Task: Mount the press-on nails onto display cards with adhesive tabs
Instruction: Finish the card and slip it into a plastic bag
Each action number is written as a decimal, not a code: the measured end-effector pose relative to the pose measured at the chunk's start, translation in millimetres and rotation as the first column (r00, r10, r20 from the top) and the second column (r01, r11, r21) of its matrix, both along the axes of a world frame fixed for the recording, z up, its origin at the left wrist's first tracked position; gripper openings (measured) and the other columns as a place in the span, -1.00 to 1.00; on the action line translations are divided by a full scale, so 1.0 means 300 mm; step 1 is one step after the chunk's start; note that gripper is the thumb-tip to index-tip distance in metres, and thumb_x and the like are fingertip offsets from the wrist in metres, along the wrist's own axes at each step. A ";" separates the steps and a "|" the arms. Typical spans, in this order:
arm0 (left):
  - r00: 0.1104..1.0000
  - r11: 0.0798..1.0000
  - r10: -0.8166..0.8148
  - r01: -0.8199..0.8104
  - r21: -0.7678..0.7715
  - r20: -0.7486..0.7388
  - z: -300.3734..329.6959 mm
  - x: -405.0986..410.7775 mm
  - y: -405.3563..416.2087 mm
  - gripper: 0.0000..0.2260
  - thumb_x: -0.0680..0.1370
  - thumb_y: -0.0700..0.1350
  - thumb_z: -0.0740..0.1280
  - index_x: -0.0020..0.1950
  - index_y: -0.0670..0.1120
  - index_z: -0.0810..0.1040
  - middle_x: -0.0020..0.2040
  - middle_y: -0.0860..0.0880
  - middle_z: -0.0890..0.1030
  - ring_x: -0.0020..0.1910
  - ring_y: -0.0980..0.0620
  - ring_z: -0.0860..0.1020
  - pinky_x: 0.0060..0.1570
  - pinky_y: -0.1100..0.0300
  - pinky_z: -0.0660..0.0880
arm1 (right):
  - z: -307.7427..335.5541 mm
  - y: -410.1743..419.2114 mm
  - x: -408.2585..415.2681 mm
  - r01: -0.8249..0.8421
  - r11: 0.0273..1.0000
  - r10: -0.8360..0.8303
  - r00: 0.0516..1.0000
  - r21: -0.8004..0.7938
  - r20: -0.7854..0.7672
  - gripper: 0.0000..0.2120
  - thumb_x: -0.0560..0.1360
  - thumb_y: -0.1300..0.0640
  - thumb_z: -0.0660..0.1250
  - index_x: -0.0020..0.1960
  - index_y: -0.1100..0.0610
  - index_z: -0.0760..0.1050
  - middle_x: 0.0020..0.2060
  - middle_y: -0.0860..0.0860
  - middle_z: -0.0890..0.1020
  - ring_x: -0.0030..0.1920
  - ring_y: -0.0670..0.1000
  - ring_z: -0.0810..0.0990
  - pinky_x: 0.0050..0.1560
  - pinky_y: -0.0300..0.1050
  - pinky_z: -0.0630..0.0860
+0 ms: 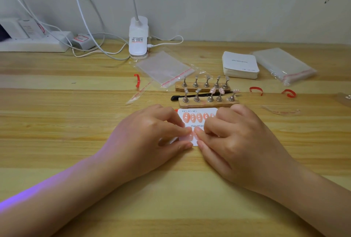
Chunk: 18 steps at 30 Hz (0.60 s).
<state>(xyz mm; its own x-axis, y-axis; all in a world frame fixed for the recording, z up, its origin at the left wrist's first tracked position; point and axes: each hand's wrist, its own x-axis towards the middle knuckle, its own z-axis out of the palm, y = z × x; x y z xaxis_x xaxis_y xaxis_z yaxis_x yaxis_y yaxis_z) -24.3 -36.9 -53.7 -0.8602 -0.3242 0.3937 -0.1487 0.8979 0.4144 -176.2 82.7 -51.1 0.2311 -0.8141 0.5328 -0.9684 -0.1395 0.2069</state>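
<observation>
A white display card [197,112] lies flat on the wooden table in front of me, with several pink press-on nails [192,117] stuck in a row along its top. My left hand [152,138] pinches the card's lower left edge between thumb and forefinger. My right hand [235,141] covers the card's right side, its forefinger and thumb pressing a pink nail [195,135] in the lower row. Behind the card stand two wooden holder strips [209,102] with metal pegs; three pegs in the near strip carry pink nails [221,90].
Black tweezers [191,96] lie between the strips. A stack of blank cards [240,64] and plastic bags [283,65] sit at the back right, another bag [163,67] at the centre. Red peel strips [255,90] are scattered about. A lamp base [138,37], cables and a power strip [32,44] line the wall.
</observation>
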 end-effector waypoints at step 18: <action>1.000 1.000 -0.016 0.016 -0.021 0.018 0.007 0.006 0.000 -0.72 0.43 0.14 0.25 -0.09 0.04 0.69 -0.15 0.14 0.61 -0.26 0.20 0.41 -0.38 0.19 0.46 | -0.028 0.010 0.004 0.056 0.998 -0.048 0.952 -0.017 0.302 -0.68 0.48 0.10 0.19 -0.38 0.17 0.54 -0.37 0.01 0.49 -0.34 0.06 0.38 -0.23 0.00 0.30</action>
<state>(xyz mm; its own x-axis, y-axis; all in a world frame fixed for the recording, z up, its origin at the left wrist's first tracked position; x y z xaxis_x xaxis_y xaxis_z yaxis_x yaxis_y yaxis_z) -22.5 -36.8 -51.4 -0.8723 -0.3020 0.3847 -0.1413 0.9087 0.3929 -175.2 85.6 -59.4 0.0146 -0.8062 0.5915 -0.9920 -0.0857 -0.0924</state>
